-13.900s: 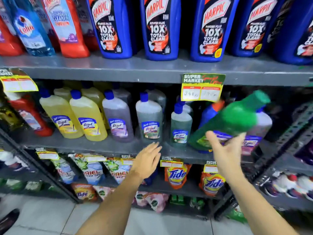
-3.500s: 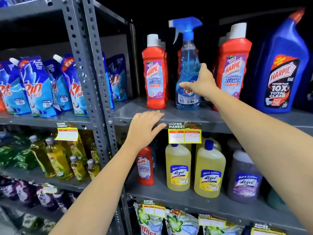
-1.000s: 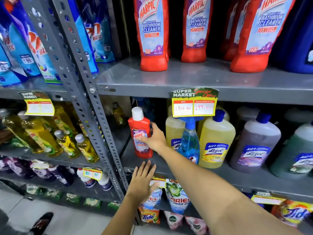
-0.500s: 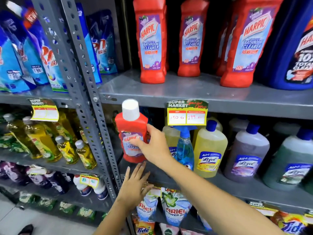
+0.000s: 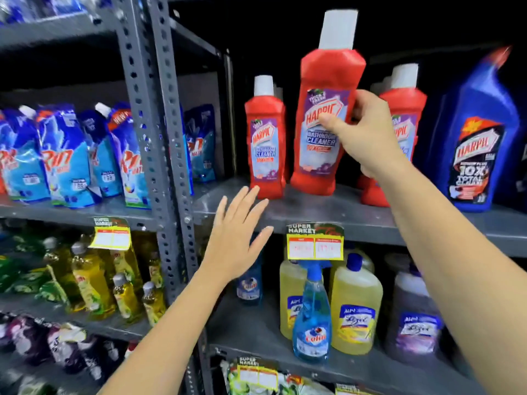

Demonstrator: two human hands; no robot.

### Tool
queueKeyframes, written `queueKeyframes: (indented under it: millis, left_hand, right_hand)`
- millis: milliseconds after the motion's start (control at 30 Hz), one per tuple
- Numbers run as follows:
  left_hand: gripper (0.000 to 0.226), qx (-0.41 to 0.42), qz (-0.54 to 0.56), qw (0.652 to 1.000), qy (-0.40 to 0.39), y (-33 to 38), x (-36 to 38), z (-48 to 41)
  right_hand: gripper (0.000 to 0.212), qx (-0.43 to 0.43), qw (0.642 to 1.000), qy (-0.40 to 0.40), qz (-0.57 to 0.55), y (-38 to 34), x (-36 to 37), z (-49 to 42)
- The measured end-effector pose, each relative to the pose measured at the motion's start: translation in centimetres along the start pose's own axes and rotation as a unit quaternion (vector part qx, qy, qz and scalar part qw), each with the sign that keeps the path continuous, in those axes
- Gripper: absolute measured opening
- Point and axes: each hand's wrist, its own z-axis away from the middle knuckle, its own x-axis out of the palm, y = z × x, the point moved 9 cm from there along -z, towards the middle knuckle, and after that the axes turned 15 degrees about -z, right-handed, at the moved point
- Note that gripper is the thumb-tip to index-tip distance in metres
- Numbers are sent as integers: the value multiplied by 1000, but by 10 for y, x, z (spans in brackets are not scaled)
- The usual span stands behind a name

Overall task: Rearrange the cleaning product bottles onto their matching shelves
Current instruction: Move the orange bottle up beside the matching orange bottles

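My right hand (image 5: 363, 132) grips a red Harpic bathroom cleaner bottle (image 5: 319, 155) with a white cap, held slightly tilted with its base at the front of the upper grey shelf (image 5: 370, 220). It sits between two other red Harpic bottles, one to the left (image 5: 265, 143) and one to the right (image 5: 405, 115), partly hidden by my hand. My left hand (image 5: 236, 243) is open, fingers spread, in front of the shelf edge and holding nothing. On the shelf below, a blue Colin spray bottle (image 5: 312, 317) stands in front of yellow Lizol bottles (image 5: 356, 312).
A blue Harpic toilet cleaner bottle (image 5: 476, 143) stands at the right of the upper shelf. A perforated grey upright post (image 5: 159, 143) divides the racks. Left of it are blue Rin pouches (image 5: 65, 158) and yellow bottles (image 5: 91, 280) below. Price tags (image 5: 315, 242) hang on shelf edges.
My right hand has lifted the red Harpic bottle from the lower shelf up to the upper shelf among the other red bottles. My left hand rose from the lower shelf edge.
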Motion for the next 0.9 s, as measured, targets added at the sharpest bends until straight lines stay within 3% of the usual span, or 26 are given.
queueKeyframes:
  millis: [167,267,500,667,900]
  left_hand:
    - [66,-13,-9,996,-90,-11,32,-21]
    - [63,-22,-18,998,-61,-13,33,-21]
    - [56,-24,-32,999,-34,-14,32,-21]
    - [55,-27,-31,999,-21,-13,29,-21]
    - [56,-29,-41,999,-11,-12,30,-20]
  right_hand:
    - [27,78,996,-6,48,59,-4,-22]
    - [25,110,992,-14,54,81,-5,-23]
    - [52,145,987,-49,41,95,-6,-4]
    - [78,203,959,-128,150,137,-13,27]
    - [73,204,949,-138,197,151,-13,20]
